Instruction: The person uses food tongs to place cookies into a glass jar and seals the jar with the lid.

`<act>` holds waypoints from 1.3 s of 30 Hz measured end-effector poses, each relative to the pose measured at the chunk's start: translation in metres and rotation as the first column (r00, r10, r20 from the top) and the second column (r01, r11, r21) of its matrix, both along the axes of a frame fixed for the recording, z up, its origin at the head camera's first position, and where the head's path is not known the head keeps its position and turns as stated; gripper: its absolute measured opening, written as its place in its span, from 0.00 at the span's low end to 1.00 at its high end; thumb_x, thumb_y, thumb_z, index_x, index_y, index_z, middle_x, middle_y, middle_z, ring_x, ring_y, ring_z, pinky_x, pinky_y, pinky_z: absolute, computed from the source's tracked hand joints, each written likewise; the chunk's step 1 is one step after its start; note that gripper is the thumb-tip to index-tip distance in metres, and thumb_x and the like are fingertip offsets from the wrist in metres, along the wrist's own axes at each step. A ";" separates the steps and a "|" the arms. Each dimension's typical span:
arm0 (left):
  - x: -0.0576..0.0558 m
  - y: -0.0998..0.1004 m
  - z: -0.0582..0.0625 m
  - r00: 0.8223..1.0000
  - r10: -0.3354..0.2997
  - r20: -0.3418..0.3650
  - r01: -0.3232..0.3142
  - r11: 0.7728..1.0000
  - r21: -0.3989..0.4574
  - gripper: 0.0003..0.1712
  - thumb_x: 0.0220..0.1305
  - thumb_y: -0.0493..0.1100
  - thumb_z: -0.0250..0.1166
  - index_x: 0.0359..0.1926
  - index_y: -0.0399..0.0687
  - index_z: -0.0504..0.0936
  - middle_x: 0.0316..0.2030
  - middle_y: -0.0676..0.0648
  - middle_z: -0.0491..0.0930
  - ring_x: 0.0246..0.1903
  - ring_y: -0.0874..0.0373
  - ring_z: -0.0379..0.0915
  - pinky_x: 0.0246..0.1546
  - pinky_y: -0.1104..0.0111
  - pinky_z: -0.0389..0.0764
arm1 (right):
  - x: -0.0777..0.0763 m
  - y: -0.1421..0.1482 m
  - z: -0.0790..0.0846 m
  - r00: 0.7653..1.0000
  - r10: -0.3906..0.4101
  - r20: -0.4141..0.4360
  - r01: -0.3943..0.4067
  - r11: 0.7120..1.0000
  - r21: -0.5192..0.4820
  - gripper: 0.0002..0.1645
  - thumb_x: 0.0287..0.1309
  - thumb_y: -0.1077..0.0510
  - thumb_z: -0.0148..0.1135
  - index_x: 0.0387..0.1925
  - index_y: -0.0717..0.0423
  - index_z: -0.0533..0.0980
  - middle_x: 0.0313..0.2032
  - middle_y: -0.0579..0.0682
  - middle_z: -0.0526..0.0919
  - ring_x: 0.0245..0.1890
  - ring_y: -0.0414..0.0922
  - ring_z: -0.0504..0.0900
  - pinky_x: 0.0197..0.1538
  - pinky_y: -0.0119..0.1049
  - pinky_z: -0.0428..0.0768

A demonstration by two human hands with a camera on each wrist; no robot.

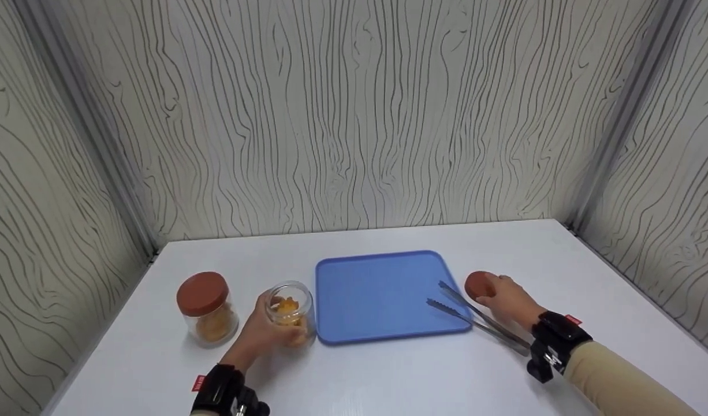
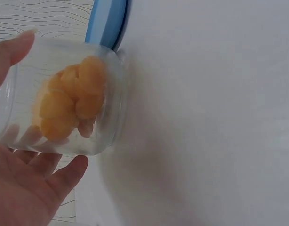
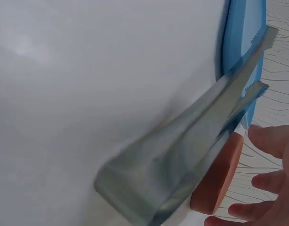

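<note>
My left hand [image 1: 267,332] holds an uncapped clear jar [image 2: 27,89] with orange-yellow pieces [image 2: 74,99] inside, thumb on one side and fingers on the other. The jar stands upright on the table, close to the left edge of the blue tray [image 1: 383,297]. On the right, a reddish-brown lid [image 3: 219,176] lies on the table. Spread fingers of my right hand [image 1: 511,299] are right at this lid, not curled round it. Metal tongs [image 1: 487,323] lie beside that hand, their toothed tips over the tray's right edge.
A second jar [image 1: 214,325] with a reddish-brown lid [image 1: 202,293] on it stands at the left, holding tan pieces. White table [image 1: 388,375] surface runs in front of the tray. Wood-patterned panels [image 1: 354,115] enclose the back and both sides.
</note>
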State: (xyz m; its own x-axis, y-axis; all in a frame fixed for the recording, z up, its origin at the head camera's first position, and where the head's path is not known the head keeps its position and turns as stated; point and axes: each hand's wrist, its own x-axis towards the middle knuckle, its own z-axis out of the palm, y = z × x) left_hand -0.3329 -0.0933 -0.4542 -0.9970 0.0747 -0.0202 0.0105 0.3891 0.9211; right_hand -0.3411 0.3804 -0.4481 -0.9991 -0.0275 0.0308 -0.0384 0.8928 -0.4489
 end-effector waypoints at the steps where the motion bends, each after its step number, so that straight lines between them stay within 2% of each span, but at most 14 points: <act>1: 0.001 0.000 0.000 1.000 -0.005 -0.001 0.005 1.000 0.005 0.62 0.41 0.41 0.80 0.71 0.33 0.50 0.64 0.32 0.64 0.62 0.39 0.62 0.64 0.47 0.62 | -0.002 0.001 0.000 1.000 0.005 -0.009 -0.004 1.000 0.007 0.39 0.61 0.57 0.64 0.64 0.77 0.60 0.49 0.76 0.70 0.50 0.69 0.73 0.51 0.60 0.73; 6: 0.002 -0.001 0.001 1.000 -0.020 -0.009 0.020 1.000 0.023 0.61 0.40 0.40 0.81 0.70 0.34 0.52 0.63 0.32 0.64 0.61 0.39 0.63 0.63 0.46 0.62 | -0.011 0.003 0.000 1.000 0.012 -0.009 -0.011 0.999 0.052 0.43 0.57 0.55 0.67 0.63 0.78 0.60 0.53 0.82 0.64 0.49 0.74 0.71 0.50 0.63 0.73; 8: 0.002 0.000 0.002 1.000 -0.024 -0.017 0.024 0.999 0.030 0.61 0.40 0.40 0.81 0.70 0.34 0.52 0.63 0.32 0.64 0.61 0.39 0.63 0.63 0.46 0.63 | -0.014 0.005 0.002 1.000 0.009 0.017 -0.010 0.997 0.071 0.46 0.56 0.53 0.67 0.64 0.79 0.58 0.57 0.85 0.59 0.51 0.77 0.69 0.51 0.65 0.72; 11: 0.002 0.002 0.001 0.999 -0.028 -0.027 0.029 0.999 0.034 0.61 0.40 0.40 0.81 0.70 0.34 0.52 0.63 0.32 0.65 0.61 0.40 0.64 0.63 0.47 0.63 | -0.016 0.006 0.003 0.998 0.011 0.055 -0.016 0.996 0.090 0.49 0.55 0.50 0.68 0.65 0.77 0.57 0.58 0.85 0.57 0.51 0.77 0.69 0.51 0.65 0.71; 15: 0.003 0.004 0.002 0.999 -0.029 -0.031 0.030 0.999 0.038 0.60 0.39 0.38 0.80 0.70 0.34 0.53 0.62 0.33 0.65 0.60 0.40 0.64 0.63 0.47 0.63 | -0.019 0.009 0.003 0.996 0.018 0.083 -0.026 0.995 0.101 0.50 0.54 0.49 0.69 0.65 0.77 0.57 0.55 0.84 0.61 0.48 0.74 0.72 0.49 0.63 0.73; 22: 0.004 0.005 0.002 0.999 -0.029 -0.032 0.030 0.999 0.042 0.59 0.40 0.39 0.80 0.69 0.35 0.54 0.62 0.34 0.65 0.60 0.41 0.64 0.63 0.47 0.63 | -0.024 0.012 0.001 0.993 0.023 0.118 -0.034 0.995 0.094 0.49 0.54 0.51 0.69 0.66 0.76 0.57 0.46 0.74 0.69 0.43 0.64 0.74 0.47 0.58 0.74; 29: 0.002 0.005 0.002 0.999 -0.030 -0.020 0.031 0.998 0.047 0.59 0.40 0.37 0.79 0.70 0.35 0.53 0.63 0.33 0.65 0.61 0.41 0.63 0.63 0.47 0.63 | -0.023 0.015 0.002 0.998 0.008 0.059 -0.013 0.996 0.090 0.48 0.51 0.54 0.71 0.65 0.74 0.60 0.43 0.72 0.70 0.42 0.65 0.72 0.46 0.58 0.74; 34: 0.002 0.003 0.001 0.998 -0.041 -0.038 0.043 0.998 0.048 0.59 0.40 0.37 0.79 0.70 0.33 0.53 0.63 0.33 0.64 0.60 0.41 0.64 0.62 0.47 0.64 | -0.018 0.013 0.015 1.000 -0.007 -0.021 0.009 0.998 0.069 0.46 0.49 0.54 0.70 0.64 0.73 0.62 0.42 0.73 0.69 0.43 0.67 0.71 0.45 0.59 0.74; 39: 0.002 0.000 -0.001 0.999 -0.021 -0.049 0.024 0.998 0.057 0.59 0.40 0.36 0.78 0.70 0.32 0.52 0.65 0.31 0.63 0.61 0.40 0.63 0.63 0.48 0.63 | -0.012 0.002 0.026 0.998 0.020 -0.065 -0.017 0.999 0.039 0.44 0.49 0.54 0.70 0.63 0.73 0.64 0.43 0.72 0.69 0.42 0.65 0.71 0.42 0.57 0.75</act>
State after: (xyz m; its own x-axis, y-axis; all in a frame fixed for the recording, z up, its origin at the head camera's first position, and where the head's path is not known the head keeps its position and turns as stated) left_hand -0.3307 -0.0933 -0.4550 -0.9948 0.0966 0.0326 0.0633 0.3349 0.9401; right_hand -0.3533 0.3827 -0.4223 -0.9943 -0.0483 0.0945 -0.0831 0.9080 -0.4106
